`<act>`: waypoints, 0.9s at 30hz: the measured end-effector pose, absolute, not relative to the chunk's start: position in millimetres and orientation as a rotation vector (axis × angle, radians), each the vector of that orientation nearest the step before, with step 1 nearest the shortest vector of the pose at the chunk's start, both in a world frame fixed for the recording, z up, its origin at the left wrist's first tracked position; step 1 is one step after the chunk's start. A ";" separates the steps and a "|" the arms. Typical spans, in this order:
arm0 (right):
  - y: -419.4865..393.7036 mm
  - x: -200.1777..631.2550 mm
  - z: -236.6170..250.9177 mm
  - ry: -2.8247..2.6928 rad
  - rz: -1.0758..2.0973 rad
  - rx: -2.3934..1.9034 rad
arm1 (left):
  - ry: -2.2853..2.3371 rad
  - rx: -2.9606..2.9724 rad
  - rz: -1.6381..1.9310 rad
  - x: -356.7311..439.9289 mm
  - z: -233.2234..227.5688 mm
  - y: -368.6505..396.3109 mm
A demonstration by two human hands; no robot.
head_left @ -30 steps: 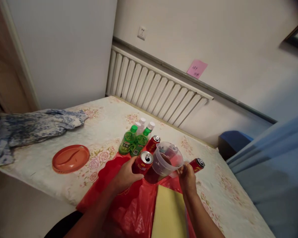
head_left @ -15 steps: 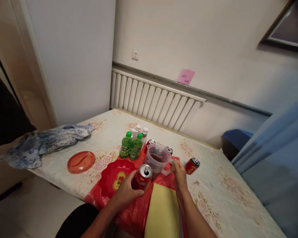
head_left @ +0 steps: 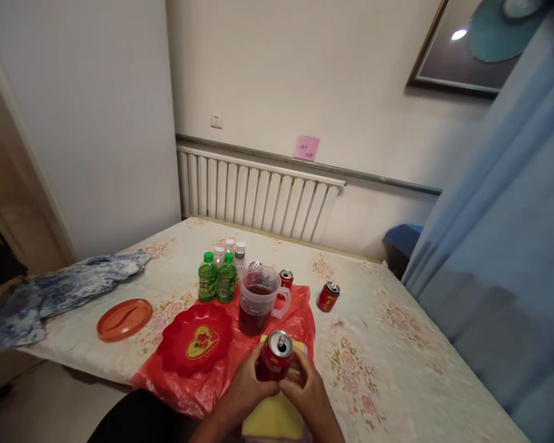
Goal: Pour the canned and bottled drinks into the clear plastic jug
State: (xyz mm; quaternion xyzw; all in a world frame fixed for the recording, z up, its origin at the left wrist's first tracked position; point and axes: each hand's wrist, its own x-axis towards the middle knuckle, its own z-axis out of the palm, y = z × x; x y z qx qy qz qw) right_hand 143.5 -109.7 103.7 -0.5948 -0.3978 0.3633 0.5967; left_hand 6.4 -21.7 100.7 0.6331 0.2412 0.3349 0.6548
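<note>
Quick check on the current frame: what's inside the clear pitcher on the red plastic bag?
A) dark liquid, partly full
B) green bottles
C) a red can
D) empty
A: the clear pitcher shows dark liquid filling its lower part, with the upper wall see-through; the green bottles stand beside it and the opened red can is in both hands.

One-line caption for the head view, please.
Both hands, left hand and right hand, clasp an opened red can above a yellow pad, near a clear pitcher of dark drink.

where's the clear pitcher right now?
Head view, centre: the clear pitcher stands on the red plastic bag, right of the green bottles, beyond the can both hands hold.
</note>
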 end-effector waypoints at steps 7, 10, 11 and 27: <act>-126.7 154.1 95.5 -0.866 0.812 -1.408 | 0.475 1.448 0.712 36.2 95.2 -49.4; -132.3 158.3 90.3 -0.829 0.753 -1.483 | 0.446 1.489 0.700 43.7 96.9 -55.4; -133.8 159.6 89.0 -0.823 0.733 -1.502 | 0.435 1.511 0.693 46.1 97.6 -56.6; -129.1 278.7 69.7 -0.611 0.350 -1.684 | 0.925 2.726 0.928 57.6 -29.1 5.0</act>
